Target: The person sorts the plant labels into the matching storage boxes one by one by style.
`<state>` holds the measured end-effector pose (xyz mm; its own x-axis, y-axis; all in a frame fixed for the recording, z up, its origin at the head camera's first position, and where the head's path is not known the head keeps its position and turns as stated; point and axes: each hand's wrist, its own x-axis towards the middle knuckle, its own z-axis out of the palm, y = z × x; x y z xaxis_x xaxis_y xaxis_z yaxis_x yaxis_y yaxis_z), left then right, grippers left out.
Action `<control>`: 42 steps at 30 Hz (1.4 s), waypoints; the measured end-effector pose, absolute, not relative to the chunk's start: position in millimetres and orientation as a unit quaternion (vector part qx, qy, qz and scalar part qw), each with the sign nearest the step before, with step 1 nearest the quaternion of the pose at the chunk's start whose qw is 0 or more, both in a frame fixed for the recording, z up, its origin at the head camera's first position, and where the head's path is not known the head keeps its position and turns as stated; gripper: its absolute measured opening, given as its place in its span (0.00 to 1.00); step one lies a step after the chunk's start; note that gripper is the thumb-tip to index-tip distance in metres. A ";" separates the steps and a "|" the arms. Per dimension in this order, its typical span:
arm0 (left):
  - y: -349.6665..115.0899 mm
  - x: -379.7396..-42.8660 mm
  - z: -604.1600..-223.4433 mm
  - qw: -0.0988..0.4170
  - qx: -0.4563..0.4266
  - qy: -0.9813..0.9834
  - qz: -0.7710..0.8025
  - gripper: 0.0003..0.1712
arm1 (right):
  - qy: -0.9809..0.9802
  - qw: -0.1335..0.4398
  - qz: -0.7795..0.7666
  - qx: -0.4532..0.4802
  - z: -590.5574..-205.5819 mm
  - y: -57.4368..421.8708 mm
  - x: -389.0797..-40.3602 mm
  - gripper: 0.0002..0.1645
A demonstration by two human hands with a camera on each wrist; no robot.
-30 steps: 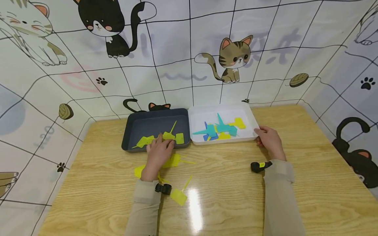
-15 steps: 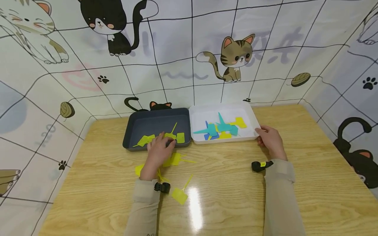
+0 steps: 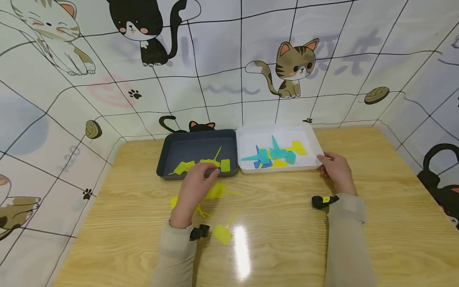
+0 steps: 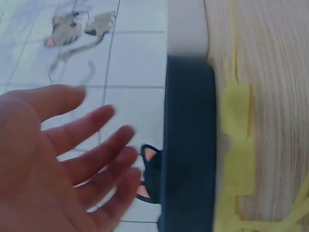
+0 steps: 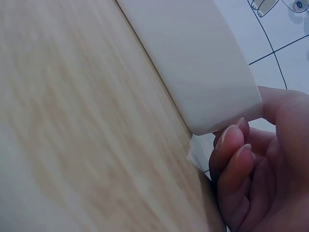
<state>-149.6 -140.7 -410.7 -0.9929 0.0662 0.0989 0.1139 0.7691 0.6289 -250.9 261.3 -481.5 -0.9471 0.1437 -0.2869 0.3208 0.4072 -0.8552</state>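
My left hand (image 3: 195, 185) hovers over the front rim of a dark grey tray (image 3: 184, 144), its fingers loosely bent. The left wrist view shows that hand (image 4: 58, 159) holding nothing, beside the dark tray's wall (image 4: 190, 145). Several yellow cable-tie tags, one a tag (image 3: 225, 165) near the right end, lie along the tray's front side. At the right, my right hand (image 3: 337, 169) pinches the front right corner of a white tray (image 3: 283, 170), thumb on the rim and fingers beneath, as the right wrist view confirms. Inside it are teal tags (image 3: 263, 154), yellow tags (image 3: 297, 147) and blue tags (image 3: 257, 164).
More yellow tags (image 3: 215, 191) lie on the wooden table (image 3: 279, 223) in front of the dark tray, partly behind my left forearm. A single yellow tag (image 3: 223, 234) lies closer to me. A wall sheet (image 3: 222, 56) with cat drawings stands behind both trays.
My left hand has drawn up and back slightly from the tags in the dark tray. The right hand keeps its grip on the white tray. The head view has shifted a little.
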 end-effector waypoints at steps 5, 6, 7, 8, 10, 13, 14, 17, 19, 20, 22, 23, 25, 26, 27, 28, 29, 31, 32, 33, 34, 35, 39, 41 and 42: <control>-128.7 -125.8 -409.6 -0.128 -0.053 -0.959 -0.249 0.13 | 0.830 0.088 -0.536 0.125 -483.7 262.9 -249.0 0.39; -127.9 -119.8 -409.9 -0.158 -0.062 -0.957 -0.236 0.13 | 0.829 0.089 -0.537 0.127 -484.1 262.9 -248.6 0.39; -127.3 -114.1 -410.5 -0.183 -0.072 -0.954 -0.228 0.13 | 0.829 0.089 -0.537 0.132 -484.3 263.0 -248.1 0.39; -126.6 -108.4 -411.0 -0.200 -0.079 -0.952 -0.218 0.13 | 0.829 0.088 -0.536 0.134 -484.1 263.1 -247.7 0.39; -125.5 -97.3 -412.4 -0.205 -0.091 -0.955 -0.196 0.13 | 0.829 0.086 -0.535 0.138 -482.9 263.5 -247.1 0.39; -122.0 -82.9 -413.5 -0.186 -0.105 -0.967 -0.141 0.16 | 0.828 0.084 -0.537 0.139 -480.8 264.5 -247.0 0.40; -120.4 -78.8 -413.5 -0.175 -0.110 -0.971 -0.121 0.17 | 0.828 0.083 -0.537 0.137 -480.6 265.1 -247.2 0.40; -113.1 -69.4 -413.0 -0.151 -0.124 -0.978 -0.077 0.20 | 0.829 0.082 -0.535 0.138 -481.3 266.4 -247.5 0.40; -108.2 -64.8 -413.7 -0.142 -0.133 -0.979 -0.061 0.22 | 0.829 0.083 -0.535 0.138 -482.9 266.8 -248.0 0.40; -106.0 -63.2 -413.5 -0.142 -0.136 -0.979 -0.059 0.22 | 0.830 0.083 -0.535 0.138 -484.0 266.9 -248.5 0.40; -102.6 -61.1 -414.0 -0.143 -0.142 -0.978 -0.059 0.23 | 0.829 0.083 -0.535 0.139 -485.5 266.4 -249.6 0.40; -101.3 -60.4 -414.2 -0.145 -0.144 -0.977 -0.060 0.24 | 0.829 0.083 -0.535 0.139 -486.2 266.3 -250.2 0.39; -99.0 -59.7 -414.5 -0.149 -0.146 -0.976 -0.056 0.24 | 0.830 0.081 -0.534 0.141 -486.9 266.2 -251.0 0.39; -97.8 -59.5 -414.8 -0.150 -0.146 -0.976 -0.054 0.24 | 0.831 0.079 -0.532 0.141 -486.8 266.2 -251.0 0.38; -96.6 -59.2 -415.5 -0.152 -0.147 -0.976 -0.050 0.24 | 0.832 0.078 -0.531 0.141 -486.6 266.4 -250.9 0.38; -95.6 -59.1 -416.2 -0.154 -0.147 -0.976 -0.048 0.24 | 0.833 0.079 -0.529 0.140 -486.4 266.4 -251.2 0.38; -94.6 -58.9 -417.1 -0.155 -0.148 -0.976 -0.045 0.24 | 0.835 0.080 -0.527 0.139 -486.2 266.5 -251.3 0.37; -92.9 -58.6 -419.0 -0.154 -0.149 -0.976 -0.042 0.24 | 0.837 0.083 -0.523 0.137 -485.3 266.4 -251.4 0.38; -92.3 -58.5 -419.9 -0.154 -0.150 -0.976 -0.040 0.23 | 0.838 0.085 -0.521 0.136 -484.8 266.3 -251.4 0.38; -91.8 -58.4 -420.5 -0.152 -0.151 -0.976 -0.040 0.23 | 0.840 0.087 -0.518 0.136 -484.7 266.4 -251.7 0.38; -91.6 -58.5 -421.0 -0.150 -0.153 -0.976 -0.040 0.22 | 0.841 0.087 -0.516 0.135 -484.6 266.5 -251.9 0.38; -91.5 -58.7 -421.4 -0.147 -0.155 -0.976 -0.040 0.22 | 0.842 0.088 -0.514 0.136 -484.7 266.6 -252.1 0.38; -92.3 -60.4 -422.0 -0.143 -0.165 -0.975 -0.038 0.21 | 0.842 0.084 -0.514 0.137 -485.2 267.0 -252.2 0.38; -93.8 -61.8 -423.4 -0.143 -0.167 -0.975 -0.041 0.20 | 0.843 0.082 -0.514 0.136 -485.5 267.1 -252.1 0.37; -94.7 -62.5 -423.9 -0.142 -0.166 -0.975 -0.045 0.20 | 0.842 0.081 -0.516 0.135 -485.5 266.8 -251.9 0.37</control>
<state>-62.5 -94.7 -423.9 -0.9044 0.3369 -0.2618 0.3116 0.9407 0.1342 -251.9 266.8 -485.5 -0.9507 0.1440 -0.2747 0.3102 0.4312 -0.8472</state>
